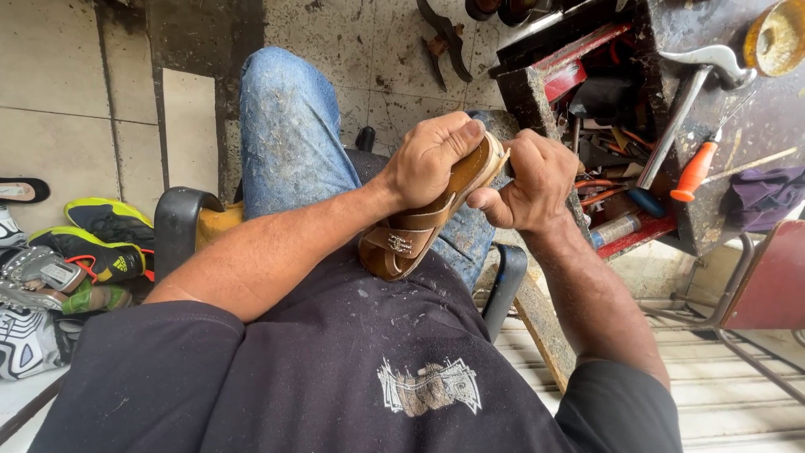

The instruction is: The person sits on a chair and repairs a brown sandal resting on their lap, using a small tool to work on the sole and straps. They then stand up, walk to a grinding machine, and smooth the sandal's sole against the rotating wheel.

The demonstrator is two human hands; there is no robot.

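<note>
On the lap, brown strap sandal is clamped by left hand; right hand fingers pinched at sole edge; steady grip advised.

Brown sandal between 2 hands

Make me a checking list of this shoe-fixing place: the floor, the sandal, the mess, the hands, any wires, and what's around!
Surface: tiled floor, stained.
Job's things: brown sandal propped on the lap.
Clutter: hammer, orange-handled tool, open red toolbox full of tools.
Grippers: left hand clasps the sandal's upper end; right hand fingers pinch its edge.
Cables: nothing seen.
Surroundings: sports shoes piled at one side, pliers on the floor.
</note>
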